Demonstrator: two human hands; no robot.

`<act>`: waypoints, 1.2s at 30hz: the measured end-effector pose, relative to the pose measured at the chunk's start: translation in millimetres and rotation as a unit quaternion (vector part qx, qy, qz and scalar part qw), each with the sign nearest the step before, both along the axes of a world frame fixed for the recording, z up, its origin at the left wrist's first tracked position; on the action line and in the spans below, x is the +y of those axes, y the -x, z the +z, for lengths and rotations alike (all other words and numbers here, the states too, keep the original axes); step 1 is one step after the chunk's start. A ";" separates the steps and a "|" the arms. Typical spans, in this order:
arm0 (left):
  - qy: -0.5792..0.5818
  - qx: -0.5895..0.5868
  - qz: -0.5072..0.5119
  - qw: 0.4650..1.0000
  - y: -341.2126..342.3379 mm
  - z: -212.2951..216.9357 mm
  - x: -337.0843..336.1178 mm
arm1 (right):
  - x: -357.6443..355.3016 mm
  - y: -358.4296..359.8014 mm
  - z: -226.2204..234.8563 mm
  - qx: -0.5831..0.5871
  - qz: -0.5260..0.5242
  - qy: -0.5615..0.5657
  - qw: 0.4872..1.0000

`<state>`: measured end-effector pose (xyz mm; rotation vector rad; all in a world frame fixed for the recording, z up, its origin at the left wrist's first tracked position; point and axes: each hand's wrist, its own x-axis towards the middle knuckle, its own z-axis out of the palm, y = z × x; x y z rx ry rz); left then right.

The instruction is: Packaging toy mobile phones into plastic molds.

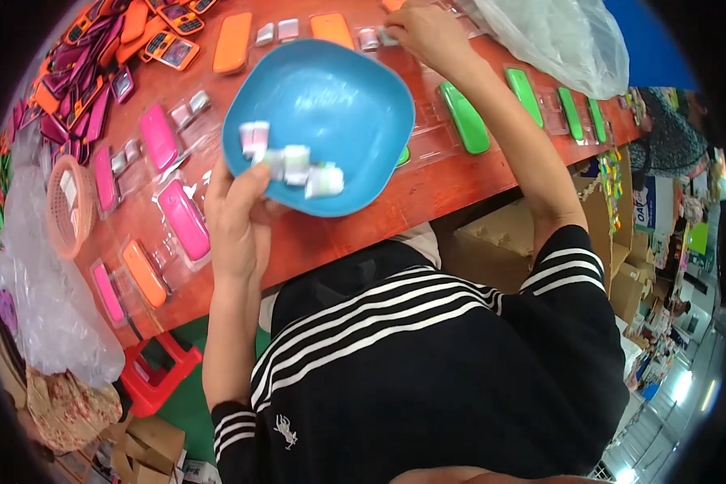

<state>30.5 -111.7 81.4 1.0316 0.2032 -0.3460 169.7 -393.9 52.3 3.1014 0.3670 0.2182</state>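
My left hand (240,210) grips the near left rim of a blue plastic bowl (339,97), its thumb over the edge. Inside the bowl, several small white wrapped pieces (297,164) lie at the lower left. My right hand (431,36) reaches over the far side of the table, its fingers pinched at a small pale wrapped piece (388,37). Beside that is another small white piece (369,39) in a clear plastic tray. An orange phone-shaped case (331,31) lies just left of them, partly behind the bowl.
Clear trays on the red table (315,250) hold pink cases (183,219), green cases (465,118) and an orange case (232,43). A heap of toy phones (97,64) fills the far left, near a pink basket (71,206). Plastic bags (561,40) cover the far right. A red stool (149,379) stands below.
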 end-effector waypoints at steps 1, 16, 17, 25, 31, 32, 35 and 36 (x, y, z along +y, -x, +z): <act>0.001 -0.020 -0.013 1.000 -6.9 -0.7 -5.4 | 0.9 3.5 4.7 0.001 -0.001 -0.001 1.000; 0.029 -0.005 -0.069 0.997 -39.5 -3.1 -72.1 | 35.7 99.4 59.1 0.184 0.104 -0.431 0.877; 0.037 -0.006 -0.072 0.997 -39.6 -3.8 -75.0 | 33.5 102.0 54.3 0.185 0.074 -0.476 0.857; 0.035 0.006 -0.077 0.996 -39.2 -1.3 -84.5 | -41.0 34.4 54.3 0.115 -0.025 -0.594 0.796; 0.029 0.034 -0.085 0.995 -35.9 0.4 -85.2 | -86.7 -31.6 6.7 -0.012 -0.066 -0.252 0.965; 0.028 0.036 -0.082 0.996 -35.6 1.0 -84.8 | -86.9 -36.5 1.7 -0.014 -0.060 -0.212 0.975; 0.021 0.049 -0.061 0.997 -36.3 0.0 -81.6 | -86.3 -47.1 -2.6 0.034 -0.056 -0.201 0.977; 0.022 0.045 -0.075 0.996 -37.9 -2.1 -78.6 | -86.8 -49.4 -1.8 0.081 -0.062 -0.228 0.968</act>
